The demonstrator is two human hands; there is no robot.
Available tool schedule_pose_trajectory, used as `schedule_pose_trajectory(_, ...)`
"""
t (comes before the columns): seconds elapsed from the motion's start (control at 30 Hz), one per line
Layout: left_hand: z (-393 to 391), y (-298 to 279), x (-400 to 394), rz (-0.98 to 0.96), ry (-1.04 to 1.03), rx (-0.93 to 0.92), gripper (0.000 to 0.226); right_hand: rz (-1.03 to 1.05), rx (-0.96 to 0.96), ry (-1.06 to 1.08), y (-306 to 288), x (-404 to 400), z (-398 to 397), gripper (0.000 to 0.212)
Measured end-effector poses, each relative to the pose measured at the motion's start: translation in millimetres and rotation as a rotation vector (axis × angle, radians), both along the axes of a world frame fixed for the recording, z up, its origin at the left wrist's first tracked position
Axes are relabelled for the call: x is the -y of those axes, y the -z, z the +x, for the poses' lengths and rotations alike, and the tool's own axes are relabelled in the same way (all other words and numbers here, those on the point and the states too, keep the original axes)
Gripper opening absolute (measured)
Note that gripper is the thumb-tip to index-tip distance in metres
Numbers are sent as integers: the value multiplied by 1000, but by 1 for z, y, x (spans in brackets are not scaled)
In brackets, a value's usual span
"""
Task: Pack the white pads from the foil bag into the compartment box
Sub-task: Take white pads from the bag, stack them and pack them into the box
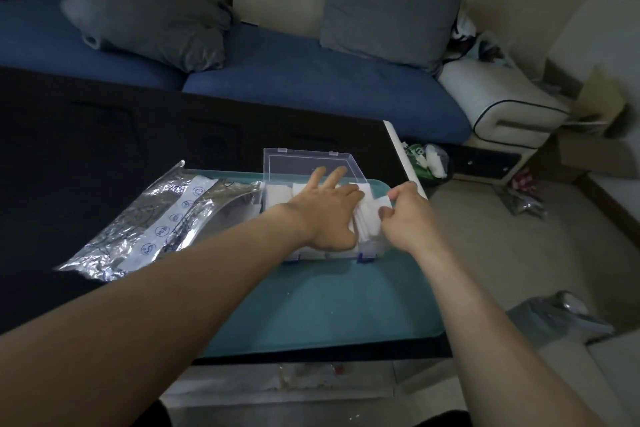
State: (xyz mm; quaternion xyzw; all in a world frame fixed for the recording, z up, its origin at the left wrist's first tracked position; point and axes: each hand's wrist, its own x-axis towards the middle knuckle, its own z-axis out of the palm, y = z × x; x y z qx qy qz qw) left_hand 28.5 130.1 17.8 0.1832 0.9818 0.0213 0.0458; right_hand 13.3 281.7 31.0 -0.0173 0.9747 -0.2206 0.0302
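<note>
The left hand (329, 208) lies flat, fingers straight, pressing the white pads (277, 193) down in the clear box (308, 159) on the teal tray (311, 305); the right hand (408, 215) pinches one pad (382, 200) at the box's right end, foil bag (156, 218) lying left on the bench (86, 135)

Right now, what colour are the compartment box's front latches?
Blue latches, clearest in the head view.
</note>
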Motion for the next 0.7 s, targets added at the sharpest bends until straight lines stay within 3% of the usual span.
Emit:
schedule_pose_trajectory(0.13,-9,8,3,104,-61,123,80,114,40,0,2,7,-1,35)
schedule_pose_trajectory(0.27,-12,17,3,158,-70,123,84,268,-27,3,3,15,1,36)
schedule_pose_trajectory(0.47,-9,26,9,226,-49,76,89,407,-64,-16,-1,20,4,14)
schedule_pose_trajectory(0.6,-1,22,9,250,-14,-67,85,344,-102,-4,0,17,2,8)
schedule_pose_trajectory(0.7,7,18,6,257,41,-234,72,256,-82,30,2,12,-4,17)
